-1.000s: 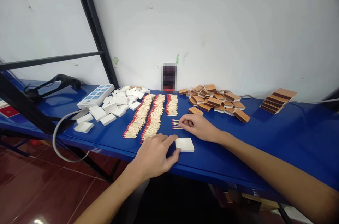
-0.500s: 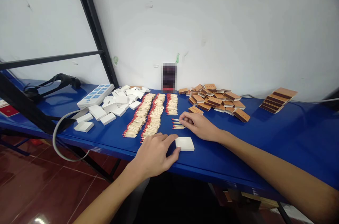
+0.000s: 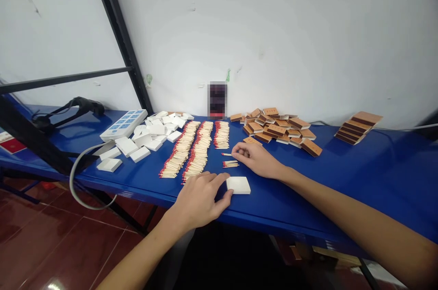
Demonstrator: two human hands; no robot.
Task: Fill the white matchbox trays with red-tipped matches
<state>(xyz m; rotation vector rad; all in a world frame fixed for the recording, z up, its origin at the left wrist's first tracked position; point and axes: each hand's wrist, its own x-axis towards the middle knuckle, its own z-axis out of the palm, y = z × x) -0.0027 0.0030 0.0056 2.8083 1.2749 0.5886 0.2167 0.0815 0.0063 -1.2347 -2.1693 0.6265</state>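
A white inner tray of a matchbox (image 3: 239, 185) lies flat near the table's front edge. My left hand (image 3: 204, 198) grips its left end between thumb and index finger. Just beyond the tray, my right hand (image 3: 251, 156) pinches the plain end of a match (image 3: 226, 154), its red head pointing left. A few more matches (image 3: 231, 164) lie side by side between that hand and the tray. Three long rows of red-headed matches, a left row (image 3: 179, 150), a middle row (image 3: 199, 150) and a shorter right row (image 3: 222, 135), stretch out beyond my hands.
White trays (image 3: 155, 131) are heaped at the left beside a power strip (image 3: 123, 124) with a grey cable. Orange-brown matchbox sleeves (image 3: 277, 129) pile up at the back right. More sleeves (image 3: 357, 128) stand farther right. A black metal frame (image 3: 116, 25) rises at the left.
My right hand has shifted slightly away from the small group of matches, which now shows more fully below its fingers. My left hand stays on the tray.
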